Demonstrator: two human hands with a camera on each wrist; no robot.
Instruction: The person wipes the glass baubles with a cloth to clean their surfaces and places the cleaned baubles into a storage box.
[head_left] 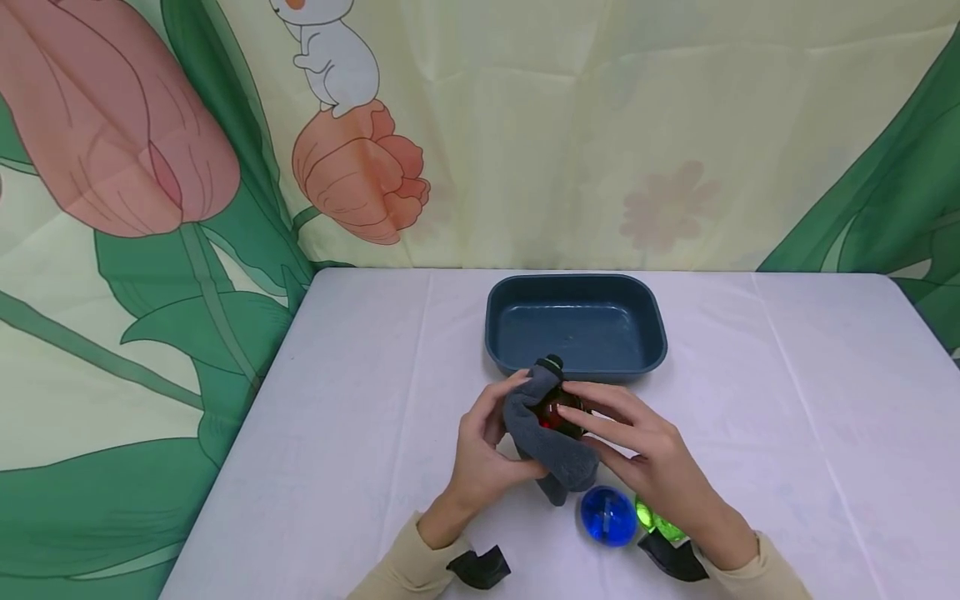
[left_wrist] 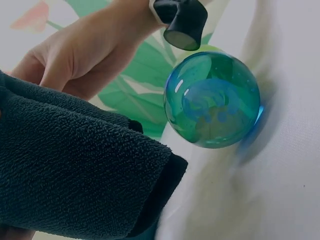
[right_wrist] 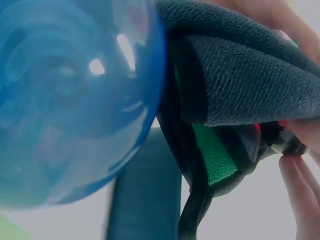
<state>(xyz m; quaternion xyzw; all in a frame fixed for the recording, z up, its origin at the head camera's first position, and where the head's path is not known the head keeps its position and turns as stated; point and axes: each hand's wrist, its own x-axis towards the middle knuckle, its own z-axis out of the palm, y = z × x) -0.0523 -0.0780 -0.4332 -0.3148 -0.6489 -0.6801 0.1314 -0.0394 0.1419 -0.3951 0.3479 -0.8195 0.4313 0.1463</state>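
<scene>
Above the middle of the table, my left hand [head_left: 487, 454] grips a dark grey cloth [head_left: 558, 450] between thumb and fingers. The cloth is folded partly around a dark red, glossy glass ball [head_left: 558, 412]. My right hand [head_left: 656, 450] holds the ball's right side, fingertips on the glass. In the right wrist view the cloth [right_wrist: 255, 80] shows a green underside [right_wrist: 215, 155], and only a little of the ball appears. A clear blue glass ball [head_left: 608, 517] rests on the table below the hands; it looms large in the left wrist view [left_wrist: 212, 100].
A dark blue rectangular basin [head_left: 652, 358] stands just beyond the hands. A shiny green glass object [head_left: 660, 522] lies beside the blue ball, partly covered by my right forearm. Black wrist cameras [head_left: 480, 568] sit at both wrists. A patterned curtain [head_left: 562, 150] hangs behind the white-covered table [head_left: 360, 400].
</scene>
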